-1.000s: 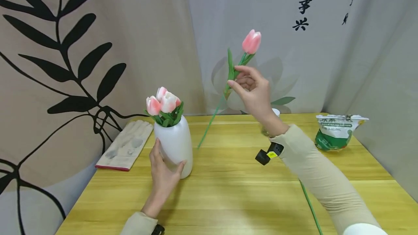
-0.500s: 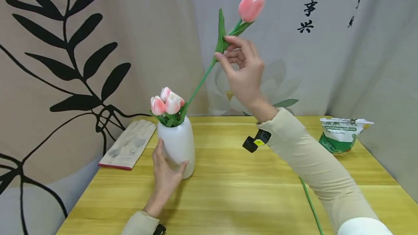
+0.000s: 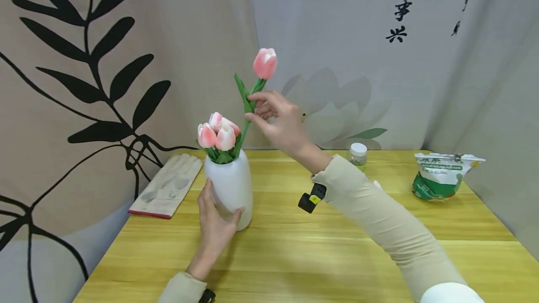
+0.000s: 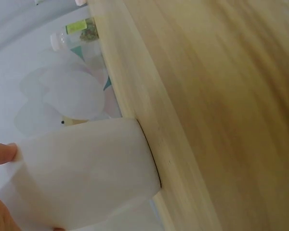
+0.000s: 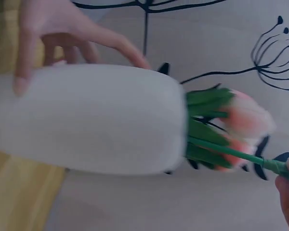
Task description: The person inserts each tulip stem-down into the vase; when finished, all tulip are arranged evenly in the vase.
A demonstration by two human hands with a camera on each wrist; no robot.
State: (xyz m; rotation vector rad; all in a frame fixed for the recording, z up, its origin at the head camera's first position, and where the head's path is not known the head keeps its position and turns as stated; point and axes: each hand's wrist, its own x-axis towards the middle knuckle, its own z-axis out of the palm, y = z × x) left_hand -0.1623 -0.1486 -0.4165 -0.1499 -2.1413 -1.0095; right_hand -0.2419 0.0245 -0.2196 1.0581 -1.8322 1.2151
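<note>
A white vase (image 3: 229, 191) stands on the wooden table, several pink-and-white tulips (image 3: 226, 137) bunched in its mouth. My left hand (image 3: 215, 221) grips the vase low on its near side, thumb and fingers spread round the wall. In the left wrist view the vase (image 4: 91, 168) has its base on the tabletop. My right hand (image 3: 280, 120) pinches a single pink tulip (image 3: 265, 63) just below its leaves, above and right of the bunch. In the right wrist view that tulip's green stem (image 5: 226, 151) runs into the vase mouth; its lower end is hidden inside.
A folded pale cloth item (image 3: 166, 186) with a red edge lies left of the vase. Behind my right forearm stands a small white-capped bottle (image 3: 358, 153). A green-and-white pouch (image 3: 440, 176) sits at the table's back right. Curtains hang behind the table.
My right hand first lifted the tulip over the vase, then came left and down, and its stem now goes into the mouth. My left hand keeps hold of the vase.
</note>
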